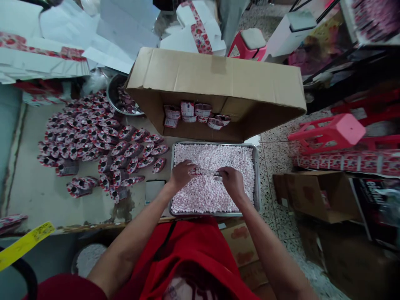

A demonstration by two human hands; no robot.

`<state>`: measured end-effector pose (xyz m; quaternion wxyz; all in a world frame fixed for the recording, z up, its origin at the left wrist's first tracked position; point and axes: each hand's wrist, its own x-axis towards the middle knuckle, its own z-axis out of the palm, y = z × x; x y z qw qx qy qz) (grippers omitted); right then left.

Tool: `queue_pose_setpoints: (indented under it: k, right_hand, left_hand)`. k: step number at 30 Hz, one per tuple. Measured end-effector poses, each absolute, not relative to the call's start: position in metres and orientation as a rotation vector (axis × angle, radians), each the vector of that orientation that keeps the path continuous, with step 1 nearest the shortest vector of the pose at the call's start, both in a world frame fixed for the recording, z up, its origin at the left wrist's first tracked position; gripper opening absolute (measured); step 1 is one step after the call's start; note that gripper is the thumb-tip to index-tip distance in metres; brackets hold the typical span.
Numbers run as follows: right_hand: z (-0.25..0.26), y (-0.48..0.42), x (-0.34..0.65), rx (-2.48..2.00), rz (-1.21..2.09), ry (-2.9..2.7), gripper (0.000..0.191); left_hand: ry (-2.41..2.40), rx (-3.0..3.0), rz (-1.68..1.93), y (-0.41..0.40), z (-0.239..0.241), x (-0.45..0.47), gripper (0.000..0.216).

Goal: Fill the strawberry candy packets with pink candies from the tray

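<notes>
My left hand [182, 176] is closed on one end of a small red-and-white printed packet [203, 171]. At the packet's other end, my right hand [231, 182] pinches with thumb and fingers. The packet lies level between both hands, and its finer details are too blurred to make out. Right below is a metal tray [256, 179] filled with small pale pink-and-white pellets [203, 198]. Behind the tray, a cardboard box [215, 75] rests on its side with its opening towards me. Several printed packets [187, 109] sit inside that box.
Many similar packets [84, 133] crowd the table [28, 179] on the left. A metal bowl [110, 98] stands behind them, and a flat grey rectangular object [155, 191] lies beside the tray. Pink stools [337, 129] and open cartons [312, 193] are on the floor at right.
</notes>
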<state>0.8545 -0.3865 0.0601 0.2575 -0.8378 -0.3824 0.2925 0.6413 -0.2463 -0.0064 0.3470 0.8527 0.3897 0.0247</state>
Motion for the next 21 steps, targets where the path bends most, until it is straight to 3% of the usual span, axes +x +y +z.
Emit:
queue_pose_setpoints:
  k: [7, 11, 17, 21]
  right_hand:
    - [0.12, -0.365, 0.828, -2.453, 0.714, -1.534, 0.03]
    - [0.122, -0.381, 0.841, -2.295, 0.698, -1.49, 0.03]
    - [0.045, -0.457, 0.924, -2.315, 0.635, -0.902, 0.032]
    - [-0.026, -0.458, 0.921, -2.341, 0.77, -0.7, 0.031]
  left_hand:
    - [0.979, 2.303, 0.081, -0.248, 0.007, 0.637, 0.035]
    - [0.927, 2.253, 0.111, -0.248, 0.002, 0.642, 0.036]
    - [1.021, 2.008, 0.272, -0.246, -0.003, 0.637, 0.034]
    - [1.007, 1.887, 0.356, -0.247, 0.001, 0.62, 0.034]
